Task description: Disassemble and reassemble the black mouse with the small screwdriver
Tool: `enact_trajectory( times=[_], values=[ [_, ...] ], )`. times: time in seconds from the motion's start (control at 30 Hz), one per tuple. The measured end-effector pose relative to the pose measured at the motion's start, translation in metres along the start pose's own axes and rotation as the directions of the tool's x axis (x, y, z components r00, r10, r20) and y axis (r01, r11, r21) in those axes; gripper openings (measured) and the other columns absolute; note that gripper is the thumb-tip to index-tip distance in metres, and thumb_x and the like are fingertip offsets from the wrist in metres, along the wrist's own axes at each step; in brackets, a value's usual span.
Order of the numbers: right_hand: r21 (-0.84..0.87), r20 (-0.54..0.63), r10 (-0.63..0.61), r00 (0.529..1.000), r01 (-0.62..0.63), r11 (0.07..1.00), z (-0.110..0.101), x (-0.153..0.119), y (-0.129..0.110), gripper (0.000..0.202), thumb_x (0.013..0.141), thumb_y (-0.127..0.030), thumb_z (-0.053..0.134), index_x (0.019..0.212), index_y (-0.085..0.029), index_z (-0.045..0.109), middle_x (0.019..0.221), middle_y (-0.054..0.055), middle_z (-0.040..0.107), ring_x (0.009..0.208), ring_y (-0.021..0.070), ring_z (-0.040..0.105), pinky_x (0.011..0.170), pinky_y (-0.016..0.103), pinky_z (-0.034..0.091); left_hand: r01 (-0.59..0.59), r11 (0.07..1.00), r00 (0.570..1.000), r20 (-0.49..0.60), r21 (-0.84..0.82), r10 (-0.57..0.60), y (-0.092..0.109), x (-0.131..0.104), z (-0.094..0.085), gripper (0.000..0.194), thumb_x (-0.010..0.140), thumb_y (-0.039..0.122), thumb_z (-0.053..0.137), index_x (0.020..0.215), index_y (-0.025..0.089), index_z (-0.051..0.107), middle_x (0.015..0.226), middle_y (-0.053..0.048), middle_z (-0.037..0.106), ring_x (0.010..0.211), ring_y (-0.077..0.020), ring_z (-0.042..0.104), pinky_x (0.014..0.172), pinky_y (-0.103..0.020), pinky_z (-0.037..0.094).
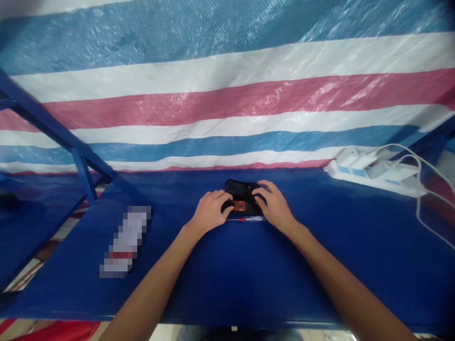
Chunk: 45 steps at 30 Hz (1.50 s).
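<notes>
Behind the blue tabletop (pixel 227 279), a plastic sheet (pixel 220 106) striped in blue, white and red is hanging, its creases catching the light. At the left, a blue metal beam (pixel 53 125) is slanting downward, and pale floor tiles (pixel 161 332) are showing below the near edge.

Between your left hand (pixel 210 210) and right hand (pixel 275 204) lies a black case (pixel 241 188), an orange-brown piece (pixel 239 206) on its near part; closer to you, a red-and-clear-handled screwdriver (pixel 253 219) lies sideways, shaft leftward.
</notes>
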State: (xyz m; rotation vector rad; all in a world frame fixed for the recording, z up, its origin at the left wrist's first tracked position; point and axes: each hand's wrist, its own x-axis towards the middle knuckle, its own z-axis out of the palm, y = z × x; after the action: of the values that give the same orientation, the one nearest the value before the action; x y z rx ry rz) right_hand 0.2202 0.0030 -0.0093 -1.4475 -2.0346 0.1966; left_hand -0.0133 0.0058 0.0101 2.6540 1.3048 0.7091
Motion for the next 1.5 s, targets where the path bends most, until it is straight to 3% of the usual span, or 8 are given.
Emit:
enact_trajectory(
  times=[0.23, 0.33, 0.63, 0.93, 1.07, 1.2, 1.3, 1.5],
  values=[
    [0.144, -0.056, 0.044, 0.997, -0.035, 0.989, -0.012, 0.005, -0.002, 0.015, 0.091, -0.024, 0.047, 0.095, -0.021, 0.061, 0.108, 0.01, 0.067, 0.097, 0.0261, 0.065, 0.086, 0.043, 0.05, 0.006, 1.0, 1.0, -0.022, 0.009, -0.006, 0.003, 0.0, 0.0, 0.015, 0.089, 0.031, 0.061, 0.097, 0.019, 0.065, 0.096, -0.005, 0.07, 0.085, -0.023, 0.065, 0.076, -0.039, 0.049],
    [0.268, -0.074, 0.143, 0.987, -0.119, 0.956, -0.021, 0.007, -0.006, 0.014, 0.091, -0.031, 0.05, 0.095, -0.022, 0.059, 0.092, 0.006, 0.069, 0.083, 0.0218, 0.065, 0.079, 0.037, 0.05, 0.039, 0.999, 0.992, -0.116, -0.02, -0.041, 0.005, 0.0, -0.003, 0.026, 0.093, 0.037, 0.057, 0.112, 0.02, 0.063, 0.106, -0.007, 0.068, 0.096, -0.0245, 0.065, 0.085, -0.042, 0.049],
    [0.688, 0.12, 0.283, 0.951, -0.286, 0.667, -0.033, 0.011, -0.015, 0.031, 0.085, -0.052, 0.058, 0.092, -0.022, 0.056, 0.065, -0.003, 0.06, 0.059, 0.0144, 0.058, 0.06, 0.027, 0.045, -0.04, 0.999, 0.964, -0.265, -0.001, 0.038, 0.003, 0.002, -0.008, 0.074, 0.089, 0.048, 0.062, 0.15, 0.027, 0.027, 0.153, -0.015, 0.034, 0.138, -0.0331, 0.038, 0.105, -0.049, 0.04],
    [0.781, 0.299, 0.231, 0.926, -0.376, 0.499, -0.035, 0.01, -0.016, 0.034, 0.086, -0.052, 0.058, 0.087, -0.019, 0.059, 0.058, -0.004, 0.053, 0.053, 0.0104, 0.049, 0.053, 0.024, 0.038, -0.21, 0.977, 0.933, -0.303, -0.021, 0.194, 0.003, 0.003, -0.009, 0.059, 0.088, 0.043, 0.065, 0.141, 0.025, 0.045, 0.131, -0.012, 0.062, 0.122, -0.0271, 0.057, 0.101, -0.044, 0.042],
    [0.672, 0.22, 0.261, 0.94, -0.34, 0.658, -0.036, 0.01, -0.018, 0.035, 0.089, -0.052, 0.053, 0.091, -0.018, 0.064, 0.066, 0.0, 0.062, 0.058, 0.0133, 0.056, 0.058, 0.028, 0.046, -0.199, 0.978, 0.935, -0.312, -0.064, 0.169, 0.006, 0.003, -0.01, 0.054, 0.087, 0.044, 0.066, 0.135, 0.024, 0.051, 0.125, -0.011, 0.065, 0.116, -0.0264, 0.061, 0.097, -0.044, 0.044],
    [0.441, 0.03, 0.045, 0.999, -0.054, 0.896, -0.038, 0.005, -0.021, 0.044, 0.085, -0.048, 0.063, 0.122, -0.025, 0.062, 0.12, 0.008, 0.065, 0.106, 0.0243, 0.063, 0.096, 0.043, 0.05, -0.171, 0.979, 0.953, -0.27, -0.115, 0.134, 0.005, 0.002, -0.01, 0.055, 0.086, 0.047, 0.066, 0.134, 0.024, 0.052, 0.125, -0.011, 0.065, 0.116, -0.0268, 0.06, 0.098, -0.045, 0.044],
    [0.342, 0.067, -0.165, 0.984, 0.132, 0.93, -0.036, 0.002, -0.022, 0.052, 0.083, -0.045, 0.067, 0.131, -0.03, 0.057, 0.131, 0.007, 0.06, 0.121, 0.0268, 0.057, 0.105, 0.045, 0.046, -0.129, 0.978, 0.978, -0.184, -0.165, 0.098, 0.005, 0.002, -0.009, 0.056, 0.086, 0.048, 0.066, 0.135, 0.026, 0.051, 0.127, -0.009, 0.063, 0.118, -0.0272, 0.058, 0.101, -0.046, 0.042],
    [0.259, 0.052, -0.148, 0.988, 0.13, 0.957, -0.032, 0.001, -0.019, 0.043, 0.087, -0.043, 0.063, 0.128, -0.029, 0.06, 0.125, 0.007, 0.064, 0.113, 0.026, 0.063, 0.102, 0.046, 0.05, 0.097, 0.96, 0.993, 0.094, -0.262, -0.075, 0.001, 0.0, -0.01, 0.078, 0.081, 0.051, 0.069, 0.148, 0.033, 0.032, 0.14, -0.009, 0.053, 0.125, -0.0343, 0.051, 0.097, -0.052, 0.046]
  ],
)
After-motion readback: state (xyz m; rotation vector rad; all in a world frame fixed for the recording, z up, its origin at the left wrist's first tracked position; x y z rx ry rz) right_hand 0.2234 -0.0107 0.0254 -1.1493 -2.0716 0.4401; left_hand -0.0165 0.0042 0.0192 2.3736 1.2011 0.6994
